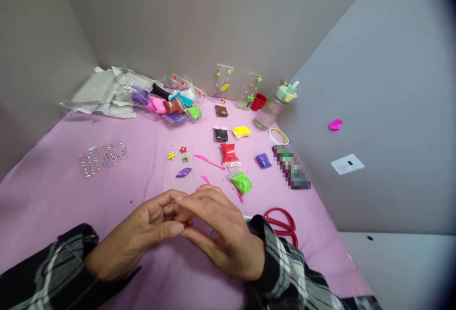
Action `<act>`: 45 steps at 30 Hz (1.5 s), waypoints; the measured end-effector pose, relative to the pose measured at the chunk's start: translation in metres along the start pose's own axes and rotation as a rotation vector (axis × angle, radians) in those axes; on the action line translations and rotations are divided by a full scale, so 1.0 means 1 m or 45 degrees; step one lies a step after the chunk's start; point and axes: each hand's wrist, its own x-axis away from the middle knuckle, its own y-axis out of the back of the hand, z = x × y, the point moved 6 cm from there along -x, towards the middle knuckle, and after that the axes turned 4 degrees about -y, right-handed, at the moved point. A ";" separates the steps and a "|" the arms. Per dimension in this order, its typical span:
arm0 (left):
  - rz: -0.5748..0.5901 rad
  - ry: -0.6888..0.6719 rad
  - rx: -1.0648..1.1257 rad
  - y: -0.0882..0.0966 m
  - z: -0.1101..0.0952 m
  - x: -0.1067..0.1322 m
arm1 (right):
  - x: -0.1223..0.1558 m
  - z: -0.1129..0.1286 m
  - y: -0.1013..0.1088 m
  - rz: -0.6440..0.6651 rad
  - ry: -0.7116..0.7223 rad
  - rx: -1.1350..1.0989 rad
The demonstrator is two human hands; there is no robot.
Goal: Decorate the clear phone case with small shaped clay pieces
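My left hand (pixel 142 227) and my right hand (pixel 228 229) meet above the front of the table, fingers curled and fingertips touching. Whatever lies between the fingers, if anything, is hidden. Just beyond them is a clear flat case (pixel 171 177) bearing a yellow flower (pixel 171 156), a red flower (pixel 183 149), a small green flower (pixel 185 159) and a purple striped leaf (pixel 184 172). Pink modelling tools (pixel 210 162) lie to its right, close to a packet of green clay (pixel 242 183). Red-handled scissors (pixel 294 227) rest partly behind my right wrist.
Packets of red clay (pixel 228 154), black clay (pixel 221 134), yellow clay (pixel 242 132) and purple clay (pixel 263 160) lie mid-table. Farther back stand decorated clear cases (pixel 223 79) and a water bottle (pixel 269 113). A tape roll (pixel 279 136) sits right; a gem sticker sheet (pixel 103 158) lies left.
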 end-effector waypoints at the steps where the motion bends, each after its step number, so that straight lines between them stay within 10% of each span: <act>1: -0.009 0.007 -0.008 0.000 0.001 0.000 | 0.000 0.000 0.000 -0.002 -0.008 -0.004; 45: -0.039 -0.042 0.015 0.004 0.001 0.000 | 0.000 0.001 0.004 -0.103 -0.077 -0.088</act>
